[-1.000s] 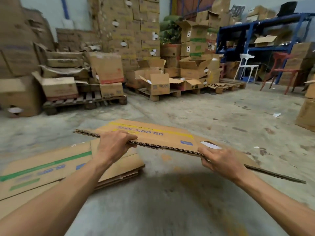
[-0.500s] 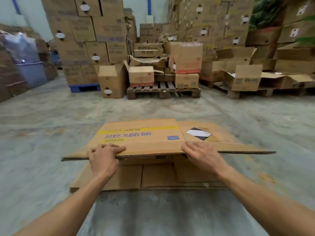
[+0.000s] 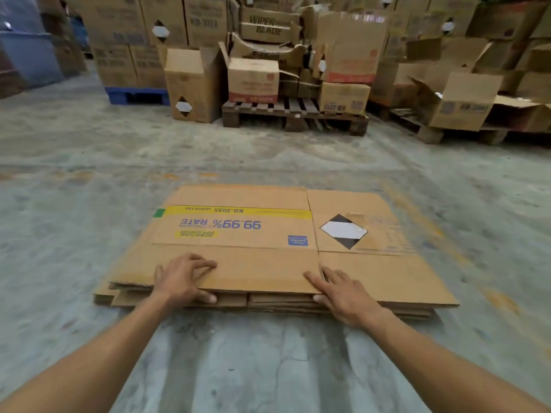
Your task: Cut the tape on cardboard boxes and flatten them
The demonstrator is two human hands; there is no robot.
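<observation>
Flattened box (image 3: pixel 247 257) lies on top of cardboard stack (image 3: pixel 277 301) on floor (image 3: pixel 89 180). Left hand (image 3: pixel 182 278) at 7 o'clock, right hand (image 3: pixel 343 295) at 5 o'clock, both gripping near edge of flattened box, thumbs under.

My left hand (image 3: pixel 182 278) and right hand (image 3: pixel 343 296) grip the near edge of the flattened box (image 3: pixel 268 234) (topmost on the stack (image 3: pixel 268 301)), lying on the concrete floor (image 3: pixel 268 353).
</observation>
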